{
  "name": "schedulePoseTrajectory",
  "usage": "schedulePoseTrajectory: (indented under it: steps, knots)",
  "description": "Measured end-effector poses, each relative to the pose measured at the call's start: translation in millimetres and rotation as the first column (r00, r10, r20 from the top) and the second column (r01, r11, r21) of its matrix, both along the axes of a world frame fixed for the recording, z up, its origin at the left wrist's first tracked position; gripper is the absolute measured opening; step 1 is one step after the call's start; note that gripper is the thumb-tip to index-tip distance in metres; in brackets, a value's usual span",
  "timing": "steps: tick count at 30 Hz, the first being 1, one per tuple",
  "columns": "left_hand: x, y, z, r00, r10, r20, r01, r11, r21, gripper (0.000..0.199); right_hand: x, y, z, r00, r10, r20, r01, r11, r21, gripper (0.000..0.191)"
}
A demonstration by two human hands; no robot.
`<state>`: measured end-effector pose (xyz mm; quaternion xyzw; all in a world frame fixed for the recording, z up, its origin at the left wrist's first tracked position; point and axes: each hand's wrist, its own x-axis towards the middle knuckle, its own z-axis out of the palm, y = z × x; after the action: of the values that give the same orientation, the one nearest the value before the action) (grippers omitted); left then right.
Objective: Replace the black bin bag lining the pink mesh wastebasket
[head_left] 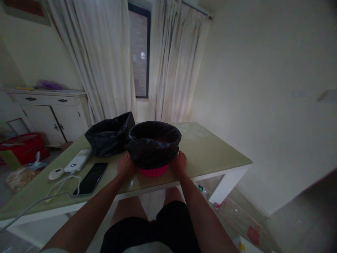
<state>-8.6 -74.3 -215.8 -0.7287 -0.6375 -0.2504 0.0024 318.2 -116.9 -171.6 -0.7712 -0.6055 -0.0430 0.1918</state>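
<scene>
A pink plastic basket (154,171) stands upright near the front edge of the table, with a black trash bag (152,151) lining it. The bag's top is folded outward over the rim and hides most of the basket. My left hand (126,165) is closed at the left side, on the lower fold of the bag. On the opposite side my right hand (179,162) is closed on the bag's fold, its fingers partly hidden. Just behind and left, a second container covered in a black trash bag (109,137) stands on the table.
On the left of the green-topped table (210,151) lie a phone (92,178), a white device (78,160) with a cable (65,179), and a white roll (56,173). A white cabinet (47,116) and red bag (25,147) are beyond. A wall stands right.
</scene>
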Motion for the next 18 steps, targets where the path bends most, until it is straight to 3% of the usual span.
schedulePoseTrajectory:
  steps: [6,13,18]
  knots:
    - [9.9,-12.6,19.6,0.998,0.034,-0.048,-0.04,0.991,-0.125,0.044,-1.0,-2.5,3.6,0.999,-0.024,-0.026,0.022,0.996,-0.082,0.034]
    - [16.2,-25.6,32.8,0.978,0.158,-0.135,-0.169,0.983,-0.076,0.055,-2.8,-2.8,1.6,1.0,-0.021,0.006,0.021,1.0,-0.002,0.036]
    - [21.5,-31.9,38.2,0.965,0.198,-0.173,-0.222,0.966,-0.134,0.054,-5.4,-2.9,-0.4,0.997,-0.072,-0.024,0.072,0.997,-0.001,0.04]
